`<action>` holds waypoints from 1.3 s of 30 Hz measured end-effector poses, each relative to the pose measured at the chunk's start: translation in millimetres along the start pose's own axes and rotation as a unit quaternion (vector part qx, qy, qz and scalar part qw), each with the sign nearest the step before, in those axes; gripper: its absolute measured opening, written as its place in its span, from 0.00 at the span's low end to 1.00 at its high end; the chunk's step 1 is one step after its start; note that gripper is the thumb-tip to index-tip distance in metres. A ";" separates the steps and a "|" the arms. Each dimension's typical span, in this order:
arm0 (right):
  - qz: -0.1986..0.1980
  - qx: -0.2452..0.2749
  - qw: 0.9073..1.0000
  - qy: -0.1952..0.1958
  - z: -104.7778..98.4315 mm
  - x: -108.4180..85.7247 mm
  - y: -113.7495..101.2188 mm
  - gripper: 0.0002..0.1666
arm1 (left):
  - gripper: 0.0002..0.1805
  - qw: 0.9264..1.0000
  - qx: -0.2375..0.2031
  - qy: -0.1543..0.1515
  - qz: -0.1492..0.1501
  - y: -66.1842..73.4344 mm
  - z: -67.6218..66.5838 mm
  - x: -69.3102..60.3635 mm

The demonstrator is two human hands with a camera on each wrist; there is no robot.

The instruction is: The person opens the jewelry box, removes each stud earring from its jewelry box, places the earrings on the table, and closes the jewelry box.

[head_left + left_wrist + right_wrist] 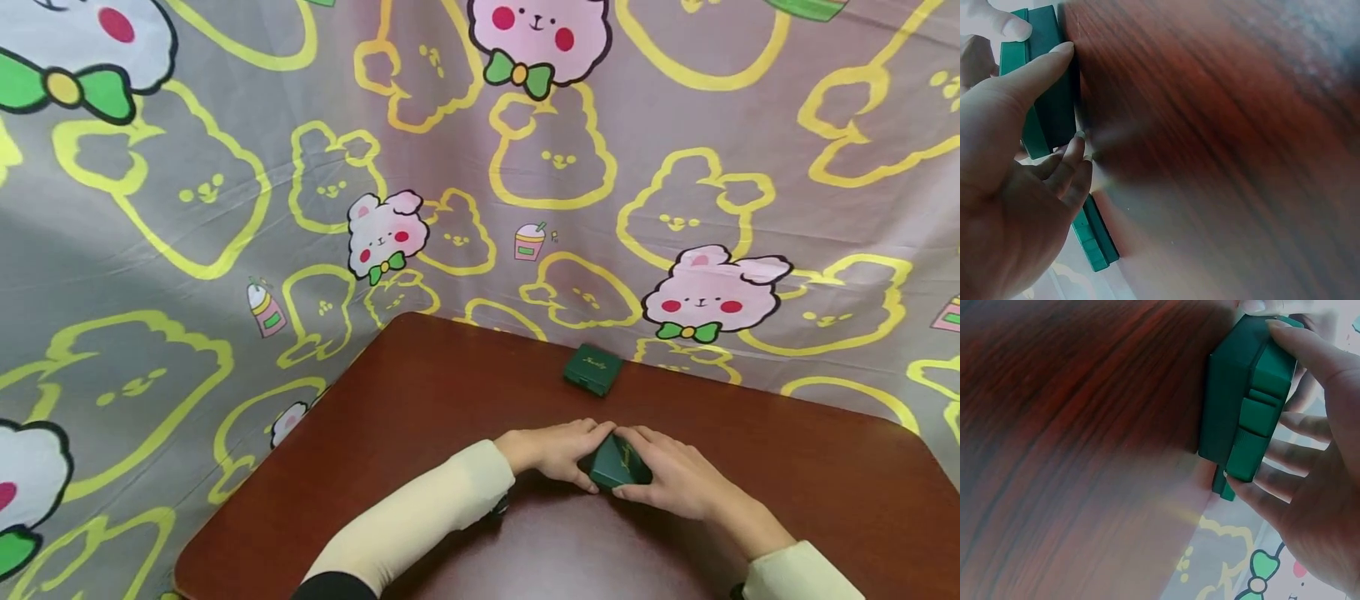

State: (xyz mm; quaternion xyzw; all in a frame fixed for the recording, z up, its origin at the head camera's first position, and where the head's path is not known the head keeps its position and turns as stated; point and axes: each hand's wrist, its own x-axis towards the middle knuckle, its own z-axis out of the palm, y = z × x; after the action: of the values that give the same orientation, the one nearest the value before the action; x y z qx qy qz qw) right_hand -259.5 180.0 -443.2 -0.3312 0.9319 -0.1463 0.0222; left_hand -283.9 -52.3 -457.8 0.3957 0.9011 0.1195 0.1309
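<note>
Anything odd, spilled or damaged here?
Nothing stands out: no spill or damage visible. The far green box lies flat, closed; the near green box, held between the left hand and right hand, also looks closed, though partly covered.

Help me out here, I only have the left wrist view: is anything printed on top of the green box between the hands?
Observer: Yes, the head view shows gold lettering on top of that nearer green box.
Operator: And the top of the farther green box?
Observer: It carries gold lettering as well.
Operator: The side I see of the nearer one is plain. Any tab elsewhere?
Observer: Yes, the right wrist view shows a tab-like section between grooves on another side, close to the fingers of the right hand.
</note>
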 end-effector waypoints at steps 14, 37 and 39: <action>-0.026 0.001 1.000 0.013 13.5 1.8 0.2 0.52 | 0.57 1.000 0.016 0.008 0.001 -5.4 8.2 -5.3; -0.014 0.036 0.999 0.019 -2.1 -6.3 13.8 0.52 | 0.58 1.000 -0.005 0.016 0.013 -2.1 1.0 9.5; -0.013 0.042 0.999 0.018 -5.3 -7.8 16.2 0.52 | 0.58 1.000 -0.006 0.014 0.012 -0.3 -0.8 12.0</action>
State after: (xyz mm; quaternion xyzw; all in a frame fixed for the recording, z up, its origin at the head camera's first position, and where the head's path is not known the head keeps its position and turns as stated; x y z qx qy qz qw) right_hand -264.0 198.2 -443.3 -0.3390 0.9209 -0.1918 0.0178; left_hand -292.3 -43.7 -458.9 0.4037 0.8975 0.1319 0.1187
